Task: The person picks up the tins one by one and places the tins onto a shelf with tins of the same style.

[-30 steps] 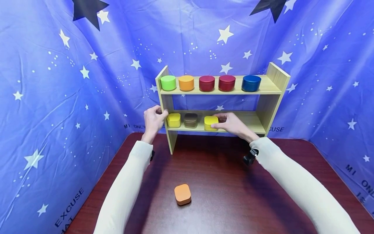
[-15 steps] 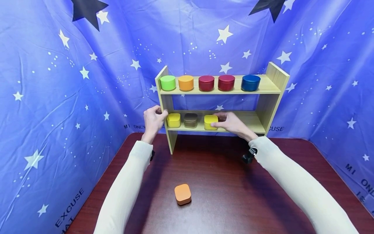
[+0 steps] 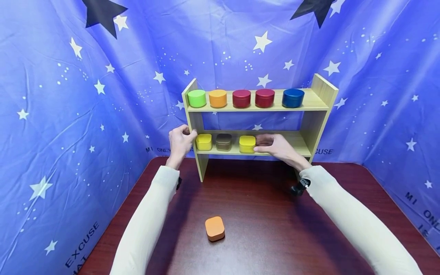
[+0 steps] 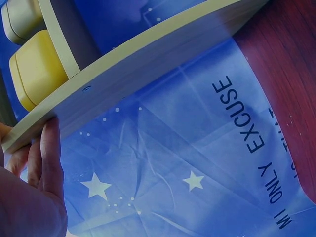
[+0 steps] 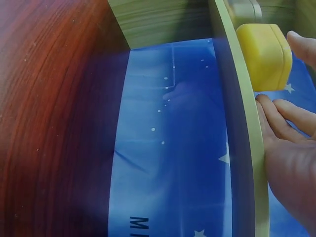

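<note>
My left hand (image 3: 180, 143) grips the left side panel of a small wooden shelf (image 3: 196, 118). In the left wrist view its fingers (image 4: 51, 153) lie against the panel's outer face. At the right of a square yellow tin (image 3: 247, 144) on the lower board, my right hand (image 3: 280, 147) is spread, with thumb and fingers apart. The right wrist view has the fingertips just off that yellow tin (image 5: 264, 57). Further left on the same board stand a dark brown tin (image 3: 224, 141) and another yellow tin (image 3: 204, 142).
Round tins line the upper board: light green (image 3: 197, 98), orange (image 3: 218, 98), two dark red, and a blue one (image 3: 293, 98). A square orange tin (image 3: 215, 228) lies on the dark red-brown table (image 3: 254, 214). A starry blue cloth (image 3: 103, 152) hangs around the table.
My right hand has let go of the right yellow tin and drawn slightly to the right. That tin stays on the lower board. My left hand keeps its place on the shelf.
</note>
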Demonstrator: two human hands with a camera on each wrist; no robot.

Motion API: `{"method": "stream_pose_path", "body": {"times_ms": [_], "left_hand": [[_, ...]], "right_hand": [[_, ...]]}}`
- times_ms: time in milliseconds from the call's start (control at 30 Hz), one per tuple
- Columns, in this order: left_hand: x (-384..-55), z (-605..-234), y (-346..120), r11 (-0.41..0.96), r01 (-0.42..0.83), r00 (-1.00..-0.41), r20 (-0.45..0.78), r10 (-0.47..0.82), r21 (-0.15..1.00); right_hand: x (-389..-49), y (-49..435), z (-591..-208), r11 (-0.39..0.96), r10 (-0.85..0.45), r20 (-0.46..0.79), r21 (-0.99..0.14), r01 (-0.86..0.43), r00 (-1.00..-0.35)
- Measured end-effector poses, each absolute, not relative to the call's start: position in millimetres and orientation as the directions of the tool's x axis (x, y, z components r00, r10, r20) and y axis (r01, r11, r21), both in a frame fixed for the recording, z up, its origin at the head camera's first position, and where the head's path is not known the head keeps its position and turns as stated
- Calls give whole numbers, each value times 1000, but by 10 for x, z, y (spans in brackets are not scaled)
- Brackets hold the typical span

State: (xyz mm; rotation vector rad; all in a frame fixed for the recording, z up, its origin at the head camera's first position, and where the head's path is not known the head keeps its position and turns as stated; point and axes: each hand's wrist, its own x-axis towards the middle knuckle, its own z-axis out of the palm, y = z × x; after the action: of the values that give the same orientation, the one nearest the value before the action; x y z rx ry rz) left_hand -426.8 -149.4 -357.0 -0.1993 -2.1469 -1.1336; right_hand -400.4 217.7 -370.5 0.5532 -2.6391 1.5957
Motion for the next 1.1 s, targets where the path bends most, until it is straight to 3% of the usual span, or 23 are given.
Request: {"method": "stream_pose_path", "body": {"times_ms": [767,1100], "left_hand": [[-4295,-3588,-1502,603,416,-752,630,-193,681],[-4286,-3590,-1489,606,430,-741,645,-186,669]], "right_hand": [[-3499,2057,-3958,187,-393,230,-928,-323,-890],[-3299,1706,-4435,256,-519,197,-893,-371,-831]]}}
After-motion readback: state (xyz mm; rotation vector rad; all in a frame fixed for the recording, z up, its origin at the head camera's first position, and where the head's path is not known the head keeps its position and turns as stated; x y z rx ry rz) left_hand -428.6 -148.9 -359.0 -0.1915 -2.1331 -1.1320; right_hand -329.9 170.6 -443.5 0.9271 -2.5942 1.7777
